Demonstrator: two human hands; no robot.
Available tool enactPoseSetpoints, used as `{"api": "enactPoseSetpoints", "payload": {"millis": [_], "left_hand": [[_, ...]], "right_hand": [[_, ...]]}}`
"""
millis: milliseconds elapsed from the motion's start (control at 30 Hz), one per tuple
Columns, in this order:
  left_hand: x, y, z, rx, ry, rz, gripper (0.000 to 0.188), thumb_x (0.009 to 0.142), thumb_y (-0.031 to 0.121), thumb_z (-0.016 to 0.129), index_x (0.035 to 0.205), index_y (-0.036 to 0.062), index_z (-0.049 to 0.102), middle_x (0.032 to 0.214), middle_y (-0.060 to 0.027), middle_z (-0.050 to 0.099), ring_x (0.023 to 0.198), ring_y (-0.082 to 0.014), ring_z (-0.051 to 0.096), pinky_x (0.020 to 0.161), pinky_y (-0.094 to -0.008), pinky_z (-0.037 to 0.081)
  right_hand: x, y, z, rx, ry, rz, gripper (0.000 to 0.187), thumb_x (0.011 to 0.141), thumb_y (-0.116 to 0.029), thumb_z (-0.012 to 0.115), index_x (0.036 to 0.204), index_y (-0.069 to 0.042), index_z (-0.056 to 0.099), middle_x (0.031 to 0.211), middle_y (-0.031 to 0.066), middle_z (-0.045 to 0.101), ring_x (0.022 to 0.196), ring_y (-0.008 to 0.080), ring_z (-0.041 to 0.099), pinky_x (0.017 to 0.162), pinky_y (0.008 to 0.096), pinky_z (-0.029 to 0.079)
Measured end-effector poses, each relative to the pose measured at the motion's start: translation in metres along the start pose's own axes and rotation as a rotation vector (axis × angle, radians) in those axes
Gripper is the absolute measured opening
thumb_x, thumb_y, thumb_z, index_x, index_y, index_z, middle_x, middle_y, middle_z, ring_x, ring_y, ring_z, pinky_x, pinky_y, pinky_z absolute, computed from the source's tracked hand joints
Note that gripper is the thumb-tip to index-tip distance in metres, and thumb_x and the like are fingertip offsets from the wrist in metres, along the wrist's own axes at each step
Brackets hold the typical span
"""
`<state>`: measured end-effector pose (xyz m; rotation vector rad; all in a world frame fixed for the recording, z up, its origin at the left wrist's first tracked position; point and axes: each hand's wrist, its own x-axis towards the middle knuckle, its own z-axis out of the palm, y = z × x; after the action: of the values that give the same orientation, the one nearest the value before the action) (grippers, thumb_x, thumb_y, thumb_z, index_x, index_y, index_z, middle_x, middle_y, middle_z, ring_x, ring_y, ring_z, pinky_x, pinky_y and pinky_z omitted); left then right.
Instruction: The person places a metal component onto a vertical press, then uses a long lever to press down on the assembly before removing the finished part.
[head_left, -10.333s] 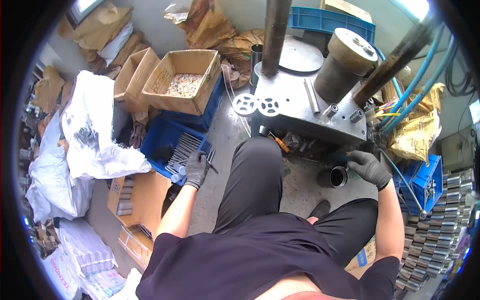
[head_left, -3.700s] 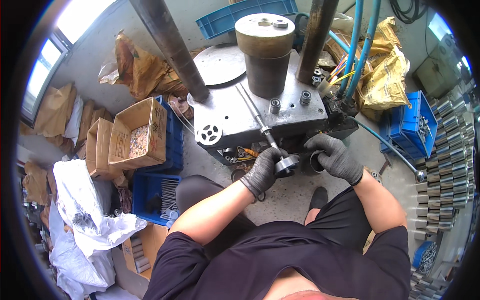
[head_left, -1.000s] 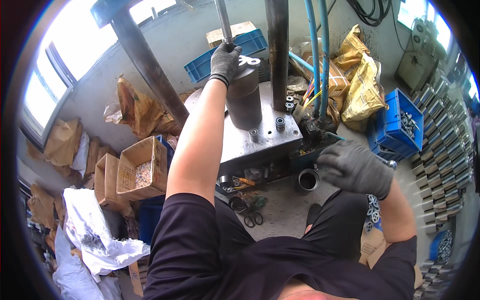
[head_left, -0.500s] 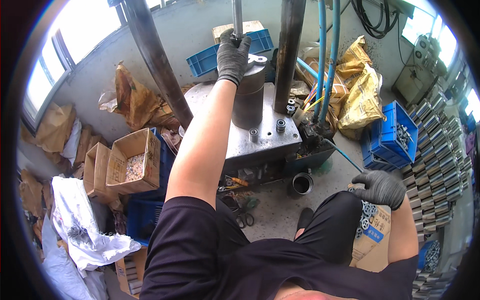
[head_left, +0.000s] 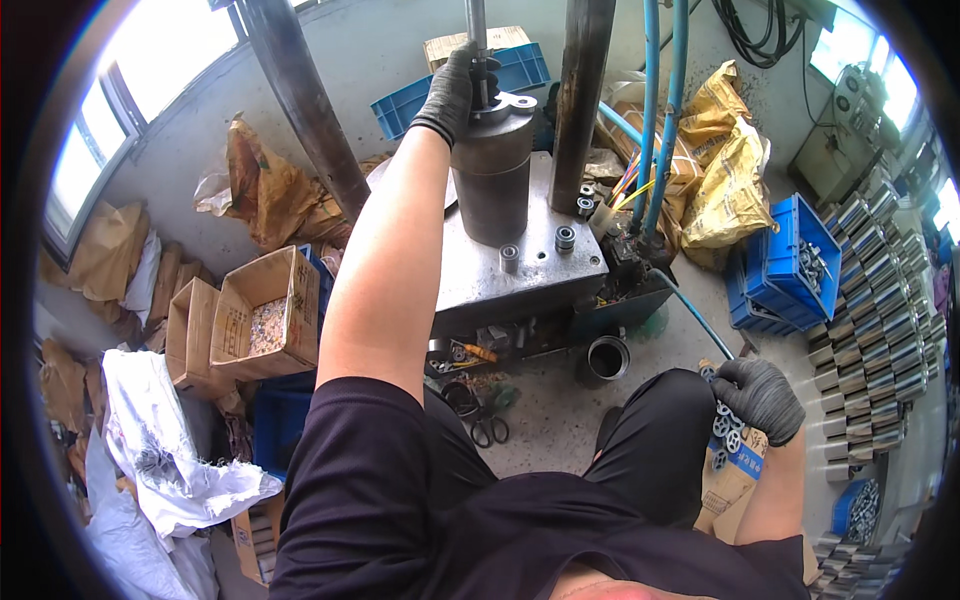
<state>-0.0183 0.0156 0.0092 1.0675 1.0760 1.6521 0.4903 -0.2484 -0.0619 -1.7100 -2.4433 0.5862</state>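
My left hand (head_left: 452, 95), in a dark grey knit glove, is closed around a vertical steel rod (head_left: 476, 25). Some of its fingers pass behind the rod and are partly hidden. Directly below, the rod meets the top of a dark metal cylinder (head_left: 492, 190) with a lugged end piece (head_left: 515, 103). This cylinder stands upright on a thick steel plate (head_left: 470, 270). My right hand (head_left: 762, 398), gloved alike, is closed at the end of a thin blue lever (head_left: 697, 316). Beneath that hand, grey wheel-shaped metal parts (head_left: 727, 432) lie on a carton (head_left: 735, 485).
Two dark posts (head_left: 580, 110) (head_left: 305, 105) flank the cylinder. Small ring-shaped parts (head_left: 565, 239) sit on the plate. Blue hoses (head_left: 650, 120) hang at its right. Stacked metal tubes (head_left: 870, 330) and blue crates (head_left: 800, 260) stand right, cartons (head_left: 265, 320) left. Scissors (head_left: 489, 431) and a black pot (head_left: 606, 360) are on the floor.
The rod now reaches lower, down to the cylinder's top. My left hand has shifted to the rod's left side. My right hand and the lever's end have moved slightly down.
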Motion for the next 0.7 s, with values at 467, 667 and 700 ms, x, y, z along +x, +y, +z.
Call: {"api": "enactPoseSetpoints", "payload": {"millis": [467,667,700], "left_hand": [[-0.018,0.009,0.005,0.083,0.066,0.029,0.049,0.102,0.049,0.051,0.099,0.0069,0.076,0.092,-0.0081,0.073,0.088,-0.022,0.068,0.081,-0.0377,0.059],[-0.018,0.006,0.007,0.017,0.071,0.072,0.046,0.099,0.047,0.055,0.096,0.0069,0.076,0.078,-0.0057,0.07,0.068,-0.0172,0.067,0.061,-0.0319,0.054],[-0.017,0.006,0.007,0.019,0.071,0.075,0.046,0.1,0.047,0.055,0.096,0.0069,0.076,0.078,-0.0056,0.07,0.068,-0.017,0.066,0.06,-0.0314,0.054]], "right_hand": [[-0.002,0.0,-0.001,0.037,0.056,0.02,0.028,0.087,-0.026,0.072,0.099,-0.001,0.077,0.085,0.0231,0.071,0.083,0.0401,0.071,0.077,0.0462,0.055],[-0.004,-0.002,0.0,-0.007,0.075,0.014,0.026,0.088,-0.026,0.072,0.096,-0.002,0.077,0.085,0.0221,0.07,0.082,0.0402,0.07,0.076,0.0468,0.055],[-0.004,-0.003,0.0,-0.01,0.077,0.013,0.026,0.088,-0.026,0.072,0.096,-0.002,0.077,0.085,0.0221,0.07,0.082,0.0402,0.07,0.076,0.0468,0.055]]}}
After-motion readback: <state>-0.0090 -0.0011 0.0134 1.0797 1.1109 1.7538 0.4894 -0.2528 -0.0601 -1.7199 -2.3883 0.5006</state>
